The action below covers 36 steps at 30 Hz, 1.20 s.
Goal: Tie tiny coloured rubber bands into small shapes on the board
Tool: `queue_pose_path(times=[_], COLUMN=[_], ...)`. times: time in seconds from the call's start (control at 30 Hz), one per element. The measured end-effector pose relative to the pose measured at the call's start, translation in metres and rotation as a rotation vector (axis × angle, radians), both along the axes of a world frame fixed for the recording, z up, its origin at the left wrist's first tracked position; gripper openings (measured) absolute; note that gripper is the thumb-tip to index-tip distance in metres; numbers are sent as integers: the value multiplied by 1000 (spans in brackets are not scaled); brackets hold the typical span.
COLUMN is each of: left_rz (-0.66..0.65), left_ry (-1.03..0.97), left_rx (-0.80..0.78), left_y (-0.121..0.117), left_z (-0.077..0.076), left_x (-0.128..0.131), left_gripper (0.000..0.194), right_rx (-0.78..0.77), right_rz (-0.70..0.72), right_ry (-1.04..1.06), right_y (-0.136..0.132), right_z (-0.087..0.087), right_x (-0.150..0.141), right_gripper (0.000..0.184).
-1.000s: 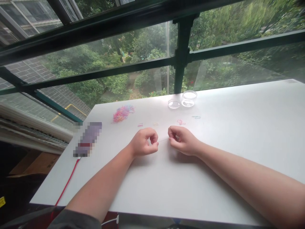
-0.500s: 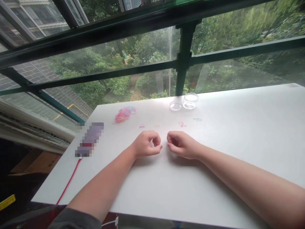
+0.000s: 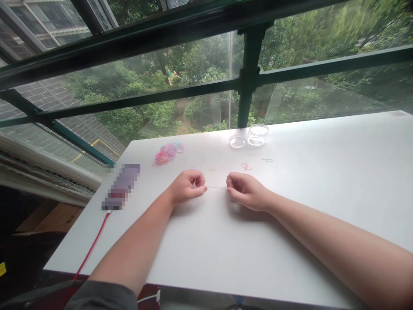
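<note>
A thin elastic band (image 3: 217, 187) is being held taut between the left hand (image 3: 189, 186) and right hand (image 3: 247, 191), an end being pinched in each grip, seemingly for tension.

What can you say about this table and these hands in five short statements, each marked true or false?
1. A thin strand spans between the left hand and the right hand. True.
2. The colourful pile lies right of the clear jar. False: the pile is left of the jar.
3. A shallow clear round piece is beside the jar. True.
4. The green loop is left of the pink one. False: it is to the right.
5. Both hands are bare. True.
</note>
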<state>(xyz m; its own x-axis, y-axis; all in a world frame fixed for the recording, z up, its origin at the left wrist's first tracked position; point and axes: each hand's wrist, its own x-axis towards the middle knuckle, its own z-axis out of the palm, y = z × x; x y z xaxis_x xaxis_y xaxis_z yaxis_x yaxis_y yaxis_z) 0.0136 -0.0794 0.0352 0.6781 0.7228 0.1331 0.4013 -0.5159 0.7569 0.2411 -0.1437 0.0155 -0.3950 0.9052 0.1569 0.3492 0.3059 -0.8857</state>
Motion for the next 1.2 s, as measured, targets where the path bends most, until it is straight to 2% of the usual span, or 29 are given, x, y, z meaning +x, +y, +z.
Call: queue_pose_path(times=[0.17,0.23,0.4,0.6,1.2], left_rz=[-12,2,190,368,404], left_ry=[46,82,175,158,165], left_rx=[-92,-69,143,223,232], left_y=[7,9,26,42,44], left_z=[1,1,0,-9,-15], left_x=[-9,-13,-33,-48,-33], left_gripper=[18,18,14,14,14], right_rx=[-6,-4,-8,-4,30], right_rz=[-3,-5,24,39,23], right_ry=[-42,-64,-105,-118,-167], right_y=[0,0,-1,-1,-1], right_z=[0,0,0,-1,-1], right_x=[-2,-2,-1,-1,-2], right_gripper=[12,12,11,10,12])
